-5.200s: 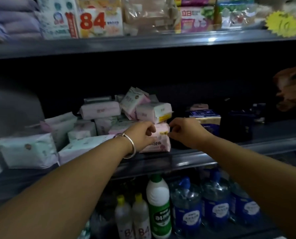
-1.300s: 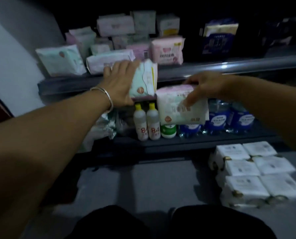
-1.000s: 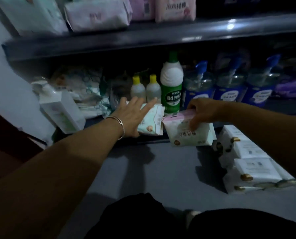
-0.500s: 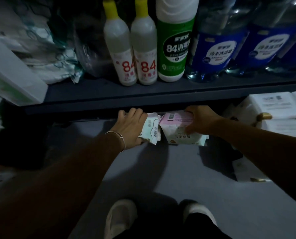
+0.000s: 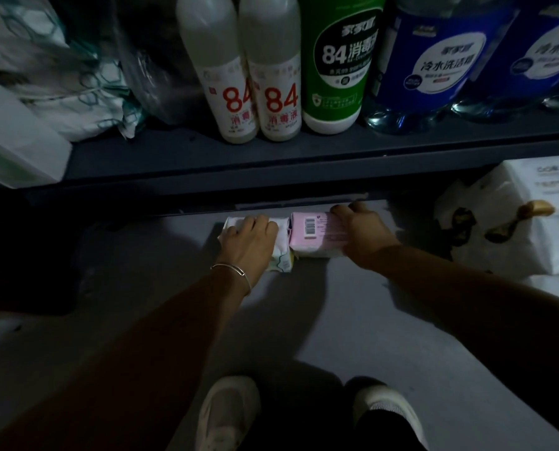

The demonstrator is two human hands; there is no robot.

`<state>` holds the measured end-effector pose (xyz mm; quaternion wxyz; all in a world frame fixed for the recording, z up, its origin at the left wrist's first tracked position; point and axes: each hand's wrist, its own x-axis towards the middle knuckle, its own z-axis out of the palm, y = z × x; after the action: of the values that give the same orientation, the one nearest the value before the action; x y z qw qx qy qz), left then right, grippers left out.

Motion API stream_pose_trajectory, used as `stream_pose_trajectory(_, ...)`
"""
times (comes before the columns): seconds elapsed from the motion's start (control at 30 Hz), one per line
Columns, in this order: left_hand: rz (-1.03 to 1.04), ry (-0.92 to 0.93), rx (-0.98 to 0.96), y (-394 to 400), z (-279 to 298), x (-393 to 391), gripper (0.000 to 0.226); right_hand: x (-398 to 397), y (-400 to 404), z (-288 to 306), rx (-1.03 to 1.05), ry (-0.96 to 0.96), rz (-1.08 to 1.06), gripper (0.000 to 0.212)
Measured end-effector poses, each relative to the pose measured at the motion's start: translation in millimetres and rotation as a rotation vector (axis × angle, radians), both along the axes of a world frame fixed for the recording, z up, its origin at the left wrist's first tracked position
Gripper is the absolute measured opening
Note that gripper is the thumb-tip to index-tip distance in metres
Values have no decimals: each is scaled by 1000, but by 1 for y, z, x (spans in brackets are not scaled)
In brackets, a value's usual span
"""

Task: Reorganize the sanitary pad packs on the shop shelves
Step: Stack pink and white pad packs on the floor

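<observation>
Left hand (image 5: 250, 237) lies on top of the white pad pack (image 5: 279, 252), fingers curled over its far edge, gripping it. Right hand (image 5: 364, 232) grips the pink pad pack (image 5: 314, 234) from its right end, fingers over the top edge. Both packs sit on the grey floor (image 5: 304, 320), touching side by side, just in front of the bottom shelf (image 5: 271, 157). On the shelf: two white 84 bottles (image 5: 255, 92), green bottle (image 5: 338, 76), blue jugs (image 5: 434, 60). White wrapped packs (image 5: 499, 229) at right on floor.

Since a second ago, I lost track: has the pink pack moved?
Yes. The pink pack went down from bottle height in front of the bottom shelf to the floor below its edge, the right hand gripping it.
</observation>
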<state>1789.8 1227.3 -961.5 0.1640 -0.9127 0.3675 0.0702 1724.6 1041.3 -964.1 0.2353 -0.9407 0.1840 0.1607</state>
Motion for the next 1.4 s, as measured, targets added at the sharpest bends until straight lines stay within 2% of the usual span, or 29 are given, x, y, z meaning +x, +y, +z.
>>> stream_pose_trajectory(0.07,25,-77,-65,2,2,-1,34,4,0,0,-6,-39,13,63)
stream_pose_trajectory(0.13,97,-48,-137,5,-2,0,31,7,0,-1,-3,-45,16,63)
stream_pose_trajectory(0.2,150,57,-174,8,-6,2,43,10,0,1,7,-54,6,63)
stream_pose_trajectory(0.37,172,73,-162,5,-7,14,72,15,-1,9,7,-109,-7,60)
stream_pose_trajectory(0.53,83,61,-147,1,-4,15,69,13,-4,2,37,-79,-102,69)
stream_pose_trajectory(0.63,112,166,-213,9,3,18,78,10,-7,7,33,-13,-134,78)
stream_pose_trajectory(0.7,141,245,-292,14,16,21,76,8,-10,17,23,5,-132,72)
stream_pose_trajectory(0.8,121,312,-356,14,44,26,61,6,-15,44,-23,21,-85,50)
stream_pose_trajectory(0.9,63,327,-357,9,81,30,46,9,-14,78,-65,-26,45,39)
stream_pose_trajectory(1.1,6,174,-515,0,197,19,30,11,8,184,-91,-255,145,35)
stream_pose_trajectory(1.4,-146,2,-717,-20,352,6,25,0,4,354,-27,-602,59,34)
